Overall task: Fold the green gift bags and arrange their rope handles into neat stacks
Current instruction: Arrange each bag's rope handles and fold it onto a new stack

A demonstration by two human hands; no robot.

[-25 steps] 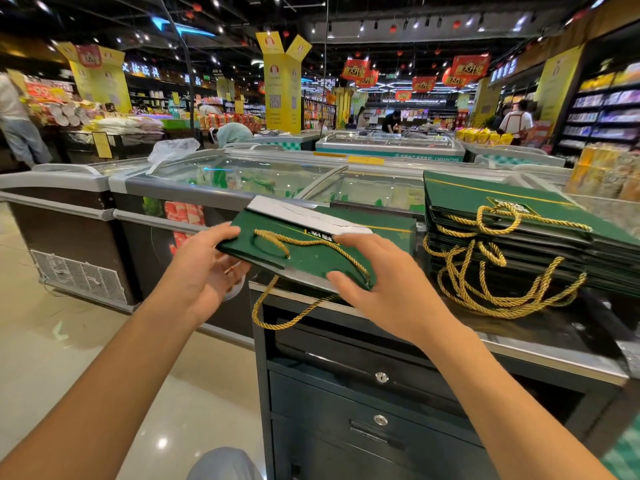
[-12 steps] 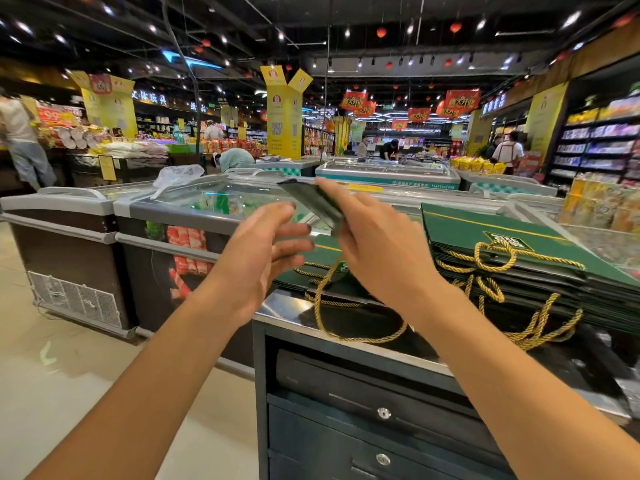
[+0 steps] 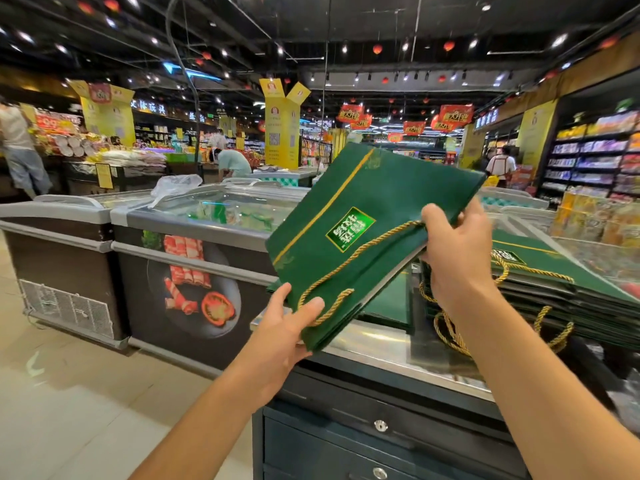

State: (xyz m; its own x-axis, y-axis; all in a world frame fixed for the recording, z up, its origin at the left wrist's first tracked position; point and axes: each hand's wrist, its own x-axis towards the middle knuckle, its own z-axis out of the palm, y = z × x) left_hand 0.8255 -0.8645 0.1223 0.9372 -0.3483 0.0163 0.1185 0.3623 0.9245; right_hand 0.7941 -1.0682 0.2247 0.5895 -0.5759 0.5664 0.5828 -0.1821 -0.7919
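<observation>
Fingers [image 3: 311, 304] of L hand [image 3: 277, 332] pinch green gift bag [image 3: 363, 188] at lower corner, R hand [image 3: 457, 261] grips its upper edge by rope handle [image 3: 349, 259], bag tilted in air over counter [image 3: 377, 353], stack of bags [image 3: 561, 285] to its R.

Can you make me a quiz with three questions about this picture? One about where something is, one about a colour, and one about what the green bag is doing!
1. Where is the stack of green bags?
A) on the floor
B) on the counter, right of the held bag
C) inside a freezer

2. What colour is the held bag's rope handle?
A) red
B) white
C) gold

3. What is the held bag doing?
A) lying flat on the counter
B) tilted up in the air
C) crumpled into a ball

Answers:
1 B: the pile sits on the counter's steel top, to the right.
2 C: the twisted cord shows gold against the green.
3 B: the left grip and right grip hold its edges above the counter.
</observation>
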